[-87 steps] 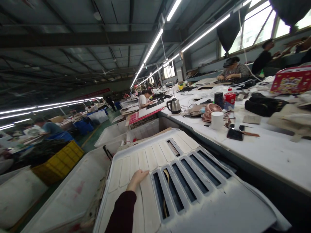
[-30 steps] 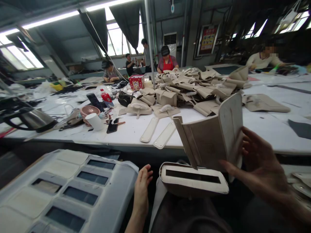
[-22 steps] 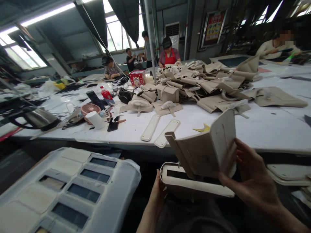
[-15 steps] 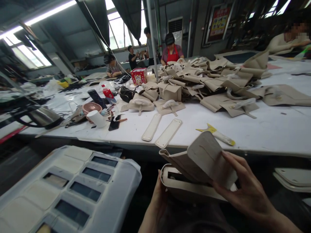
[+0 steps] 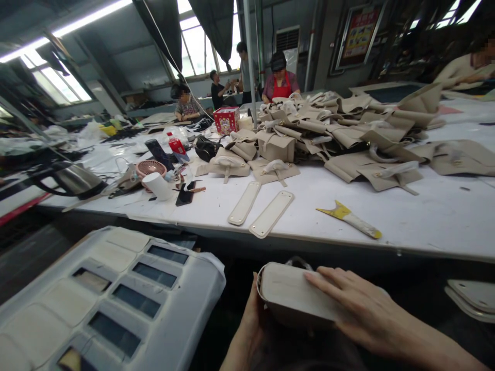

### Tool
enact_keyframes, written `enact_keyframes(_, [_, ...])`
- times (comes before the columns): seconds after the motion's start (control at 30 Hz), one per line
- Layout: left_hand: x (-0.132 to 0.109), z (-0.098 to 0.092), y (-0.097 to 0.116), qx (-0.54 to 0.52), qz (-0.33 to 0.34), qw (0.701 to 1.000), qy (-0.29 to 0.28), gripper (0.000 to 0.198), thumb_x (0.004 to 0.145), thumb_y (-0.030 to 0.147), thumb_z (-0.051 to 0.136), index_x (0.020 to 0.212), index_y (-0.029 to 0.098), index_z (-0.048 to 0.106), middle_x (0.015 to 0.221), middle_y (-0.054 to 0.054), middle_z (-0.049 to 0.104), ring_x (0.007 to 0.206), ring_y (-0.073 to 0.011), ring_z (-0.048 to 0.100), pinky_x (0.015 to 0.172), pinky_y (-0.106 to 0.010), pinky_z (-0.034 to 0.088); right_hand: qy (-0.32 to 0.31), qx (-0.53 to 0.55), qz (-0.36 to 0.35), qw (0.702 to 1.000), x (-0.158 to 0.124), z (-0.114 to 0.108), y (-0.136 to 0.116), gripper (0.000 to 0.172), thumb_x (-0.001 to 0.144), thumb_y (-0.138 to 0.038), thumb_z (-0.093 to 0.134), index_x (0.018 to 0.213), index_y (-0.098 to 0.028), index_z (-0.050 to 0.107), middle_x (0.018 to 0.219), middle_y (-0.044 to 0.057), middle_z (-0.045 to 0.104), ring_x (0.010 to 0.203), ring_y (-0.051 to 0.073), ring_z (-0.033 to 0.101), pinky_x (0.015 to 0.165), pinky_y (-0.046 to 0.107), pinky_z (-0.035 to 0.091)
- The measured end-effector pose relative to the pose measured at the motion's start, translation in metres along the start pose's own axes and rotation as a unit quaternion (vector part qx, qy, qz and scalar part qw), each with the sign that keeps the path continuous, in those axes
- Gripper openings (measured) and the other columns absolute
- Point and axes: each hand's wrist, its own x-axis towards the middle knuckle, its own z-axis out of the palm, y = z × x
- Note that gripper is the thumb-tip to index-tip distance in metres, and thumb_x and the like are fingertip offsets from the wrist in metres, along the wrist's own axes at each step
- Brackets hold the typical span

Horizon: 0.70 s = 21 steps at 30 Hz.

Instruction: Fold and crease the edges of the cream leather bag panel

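Observation:
A beige handbag (image 5: 297,312) is held low in front of my body, with a pale rounded panel (image 5: 288,278) lying across its top. My left hand (image 5: 251,312) grips the handbag's left end; most of its fingers are hidden behind the bag. My right hand (image 5: 351,301) lies over the right part of the panel with its fingers stretched out, slightly blurred, and its thumb is out of sight. Behind the bag a thin loop (image 5: 299,261) sticks up. Two pale strips with corner holes, one the nearer strip (image 5: 271,214), lie on the table (image 5: 301,221) beyond.
A yellow-ended scraper-like tool (image 5: 350,219) lies near the table edge. Beige bag pieces (image 5: 348,123) are heaped behind. To the left stand a white slotted rack (image 5: 185,309), a kettle (image 5: 73,180) and a pink fan (image 5: 150,169). Pale panels (image 5: 474,296) lie at right; several people work farther off.
My right hand has brought the raised panel down over the bag's opening and loosened its pinch into a flat hand. The left hand keeps its place. The view has shifted slightly.

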Motion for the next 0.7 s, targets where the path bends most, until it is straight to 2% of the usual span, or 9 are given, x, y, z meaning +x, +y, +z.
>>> enact_keyframes(0.1, [-0.004,0.001,0.003,0.009,0.0,1.0,0.019,0.075,0.086,0.072,0.041,0.123,0.011,0.064,0.111,-0.014,0.071,0.111,-0.0307,0.061,0.09,-0.034,0.046,-0.063,0.039,0.013,0.997,0.008,-0.004,0.003,0.097,0.066,-0.01,0.064,0.151,-0.037,0.027,0.146,0.009,0.047,0.128,0.032,0.051,0.102,0.05,0.048])
enact_keyframes(0.17, [-0.006,0.002,0.005,0.011,0.016,1.0,0.024,0.074,0.086,0.07,0.045,0.127,0.012,0.062,0.115,-0.015,0.07,0.113,-0.0313,0.06,0.091,-0.034,0.045,-0.076,0.04,0.011,0.996,0.014,-0.008,0.003,0.091,0.07,-0.019,0.072,0.15,-0.036,0.031,0.147,0.012,0.046,0.128,0.036,0.05,0.1,0.054,0.048])
enact_keyframes(0.23, [-0.006,0.001,0.005,0.019,0.033,0.999,0.027,0.074,0.083,0.07,0.05,0.129,0.012,0.061,0.118,-0.014,0.069,0.115,-0.0321,0.059,0.092,-0.034,0.045,-0.068,0.036,-0.005,0.997,0.021,-0.01,0.0,0.079,0.076,-0.035,0.074,0.147,-0.035,0.038,0.149,0.013,0.043,0.125,0.039,0.052,0.097,0.057,0.048])
enact_keyframes(0.3, [-0.004,-0.002,0.004,0.026,0.038,0.999,0.021,0.076,0.081,0.071,0.053,0.128,0.012,0.062,0.118,-0.014,0.069,0.116,-0.0329,0.058,0.093,-0.035,0.045,-0.046,0.026,-0.006,0.999,0.029,-0.008,-0.005,0.058,0.085,-0.043,0.065,0.14,-0.034,0.048,0.151,0.012,0.041,0.12,0.038,0.055,0.093,0.059,0.048])
enact_keyframes(0.4, [0.001,-0.007,0.002,0.026,0.051,0.998,0.004,0.076,0.081,0.072,0.052,0.128,0.013,0.061,0.118,-0.014,0.07,0.117,-0.0332,0.058,0.094,-0.036,0.045,0.005,0.015,0.0,1.0,0.044,0.003,-0.019,0.029,0.094,-0.034,0.052,0.121,-0.026,0.062,0.143,0.011,0.05,0.112,0.034,0.056,0.09,0.057,0.048])
enact_keyframes(0.5, [0.002,-0.009,0.002,0.019,0.053,0.998,-0.004,0.076,0.082,0.071,0.052,0.13,0.014,0.06,0.116,-0.014,0.07,0.116,-0.0331,0.059,0.092,-0.036,0.046,0.055,0.066,-0.043,0.995,0.057,0.018,-0.033,0.017,0.095,-0.025,0.048,0.097,-0.019,0.064,0.129,0.013,0.058,0.107,0.029,0.056,0.092,0.05,0.048])
enact_keyframes(0.6, [0.001,-0.008,0.004,0.013,0.045,0.998,-0.042,0.075,0.082,0.07,0.053,0.129,0.014,0.06,0.116,-0.013,0.071,0.115,-0.0322,0.059,0.089,-0.034,0.047,0.066,0.119,-0.08,0.987,0.067,0.026,-0.041,0.019,0.094,-0.019,0.046,0.106,-0.02,0.061,0.124,0.012,0.059,0.105,0.026,0.055,0.095,0.047,0.047])
enact_keyframes(0.7, [0.003,-0.01,0.005,0.024,0.049,0.998,-0.043,0.077,0.081,0.073,0.052,0.129,0.013,0.06,0.115,-0.014,0.071,0.111,-0.0322,0.061,0.085,-0.034,0.047,0.04,0.143,-0.088,0.985,0.073,0.022,-0.043,0.026,0.092,-0.018,0.047,0.113,-0.023,0.061,0.123,0.01,0.06,0.103,0.025,0.055,0.092,0.045,0.047])
